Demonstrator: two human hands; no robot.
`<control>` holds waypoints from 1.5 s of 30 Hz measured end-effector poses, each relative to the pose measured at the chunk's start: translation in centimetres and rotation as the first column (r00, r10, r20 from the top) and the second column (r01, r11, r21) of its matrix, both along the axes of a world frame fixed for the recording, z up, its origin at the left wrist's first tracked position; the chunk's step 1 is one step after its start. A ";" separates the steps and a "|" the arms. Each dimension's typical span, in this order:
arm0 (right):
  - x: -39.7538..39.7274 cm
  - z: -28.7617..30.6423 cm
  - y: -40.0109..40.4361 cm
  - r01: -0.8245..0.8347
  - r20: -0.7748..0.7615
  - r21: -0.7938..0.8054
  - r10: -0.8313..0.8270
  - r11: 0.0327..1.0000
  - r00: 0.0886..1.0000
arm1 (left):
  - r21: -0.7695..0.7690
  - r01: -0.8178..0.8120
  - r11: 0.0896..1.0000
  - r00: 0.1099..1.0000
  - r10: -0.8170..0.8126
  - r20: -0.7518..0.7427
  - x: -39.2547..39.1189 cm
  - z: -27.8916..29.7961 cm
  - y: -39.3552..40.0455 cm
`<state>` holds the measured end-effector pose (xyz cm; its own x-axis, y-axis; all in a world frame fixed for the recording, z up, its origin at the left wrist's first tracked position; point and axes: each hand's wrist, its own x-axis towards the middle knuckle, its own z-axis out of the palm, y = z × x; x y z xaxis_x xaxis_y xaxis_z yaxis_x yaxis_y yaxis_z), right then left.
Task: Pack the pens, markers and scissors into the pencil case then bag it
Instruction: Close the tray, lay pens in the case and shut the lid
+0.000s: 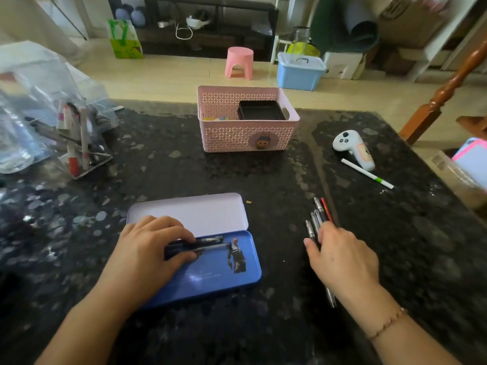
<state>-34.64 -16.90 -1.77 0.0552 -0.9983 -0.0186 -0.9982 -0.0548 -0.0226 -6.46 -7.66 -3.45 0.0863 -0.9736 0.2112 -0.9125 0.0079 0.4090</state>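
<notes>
Hands: two, the left hand and the right hand. Pencil case: one, open. Pens in the case: two. Loose pens at the right hand: about five; exact count unclear. White marker: one. Basket: one. Controller: one. Clear bag: one.

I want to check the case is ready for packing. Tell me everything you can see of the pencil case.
The pencil case is a flat, rounded-corner box that looks like tin, lying open near the table's front edge. Its blue tray carries a printed figure; the pale lid lies folded back flat behind it. The left hand grips dark pens over the tray's far edge.
</notes>
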 end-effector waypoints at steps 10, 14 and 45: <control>2.5 4.0 0.3 -0.053 0.323 -0.022 0.057 0.998 0.945 | -0.118 0.020 0.993 0.990 -0.036 -0.137 0.6 0.5 1.2; 8.1 6.8 2.7 -0.264 0.949 0.097 -0.009 0.960 0.315 | -0.172 -0.027 0.985 0.845 -0.069 -0.530 -0.3 2.1 1.7; 7.9 -1.3 4.1 -0.436 0.342 -0.286 0.516 0.853 0.786 | -0.016 -0.052 0.999 0.992 0.050 -0.117 4.5 0.2 4.0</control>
